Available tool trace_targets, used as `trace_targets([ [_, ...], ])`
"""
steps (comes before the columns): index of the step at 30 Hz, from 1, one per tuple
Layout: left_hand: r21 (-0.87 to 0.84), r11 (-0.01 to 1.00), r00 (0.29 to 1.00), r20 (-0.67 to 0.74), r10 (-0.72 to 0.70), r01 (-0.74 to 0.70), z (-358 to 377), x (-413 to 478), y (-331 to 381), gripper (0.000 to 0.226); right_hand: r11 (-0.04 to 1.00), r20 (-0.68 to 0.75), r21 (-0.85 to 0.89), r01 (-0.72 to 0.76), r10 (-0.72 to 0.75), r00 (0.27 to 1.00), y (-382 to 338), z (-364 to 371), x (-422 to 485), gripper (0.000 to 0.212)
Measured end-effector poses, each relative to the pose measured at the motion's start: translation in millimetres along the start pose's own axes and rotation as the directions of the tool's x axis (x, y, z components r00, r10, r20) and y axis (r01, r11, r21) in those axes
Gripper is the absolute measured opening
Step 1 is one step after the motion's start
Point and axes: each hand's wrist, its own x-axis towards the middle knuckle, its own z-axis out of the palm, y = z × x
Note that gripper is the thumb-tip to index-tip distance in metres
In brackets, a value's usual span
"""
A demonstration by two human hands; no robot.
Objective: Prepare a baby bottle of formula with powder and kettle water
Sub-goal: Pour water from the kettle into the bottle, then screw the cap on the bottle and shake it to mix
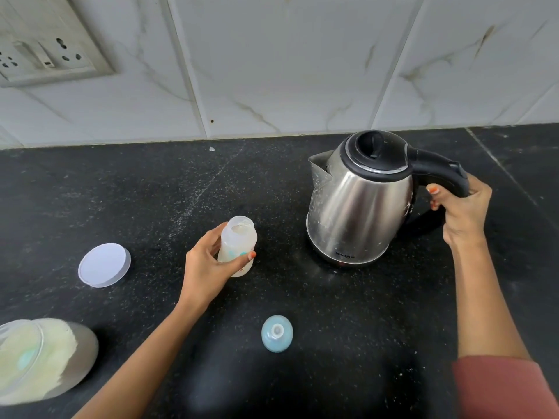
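Observation:
A small clear baby bottle (237, 240) stands uncapped on the black counter, pale contents showing inside it. My left hand (208, 267) wraps around its lower part. To the right stands a steel kettle (357, 204) with a black lid, its spout pointing left toward the bottle. My right hand (462, 210) grips the kettle's black handle. The kettle rests on the counter, upright. The bottle's blue teat cap (276, 333) lies on the counter in front of the bottle.
An open jar of pale formula powder (39, 358) sits at the lower left with a blue scoop inside. Its white lid (104, 264) lies flat left of the bottle. A tiled wall with a socket panel (48, 43) rises behind the counter (151, 192).

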Motion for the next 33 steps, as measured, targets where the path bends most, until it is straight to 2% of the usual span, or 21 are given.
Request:
trace_targets([
  [2, -0.010, 1.000, 1.000, -0.004, -0.001, 0.001, 0, -1, 0, 0.066, 1.000, 0.012, 0.008, -0.019, 0.019, 1.000, 1, -3, 0, 0.017],
  [8, -0.046, 0.999, 1.000, -0.012, 0.004, -0.005, -3, -6, -5, 0.066, 0.997, 0.083, -0.024, -0.074, 0.076, 0.994, 7, -8, 1, 0.040],
  [12, -0.067, 0.998, 1.000, -0.008, 0.005, -0.005, -6, -9, -8, 0.066, 0.988, 0.039, -0.125, -0.094, 0.100, 0.994, 10, -15, 2, 0.046],
  [15, -0.072, 0.997, 1.000, 0.005, 0.028, -0.028, -9, -15, -7, 0.064, 0.949, -0.044, -0.295, -0.111, 0.102, 0.994, 8, -10, -5, 0.039],
  [17, -0.077, 0.996, 0.999, 0.013, 0.048, -0.047, -13, -21, -7, 0.063, 0.912, -0.164, -0.387, -0.136, 0.077, 0.983, 9, -4, -13, 0.042],
  [23, -0.106, 0.992, 0.996, 0.052, 0.070, -0.064, -27, -41, -14, 0.062, 0.869, -0.395, -0.488, -0.082, -0.136, 0.908, 9, 21, -53, 0.053],
  [26, -0.123, 0.991, 0.996, 0.062, 0.064, -0.056, -33, -53, -18, 0.061, 0.855, -0.462, -0.516, -0.057, -0.222, 0.858, 13, 37, -78, 0.044],
  [30, -0.134, 0.990, 0.996, 0.076, 0.052, -0.042, -40, -68, -30, 0.062, 0.877, -0.391, -0.481, -0.007, -0.208, 0.897, 16, 69, -123, 0.026],
  [33, -0.149, 0.988, 0.995, 0.086, 0.049, -0.036, -46, -79, -38, 0.061, 0.911, -0.222, -0.410, -0.047, -0.050, 0.974, 16, 96, -159, 0.023],
])
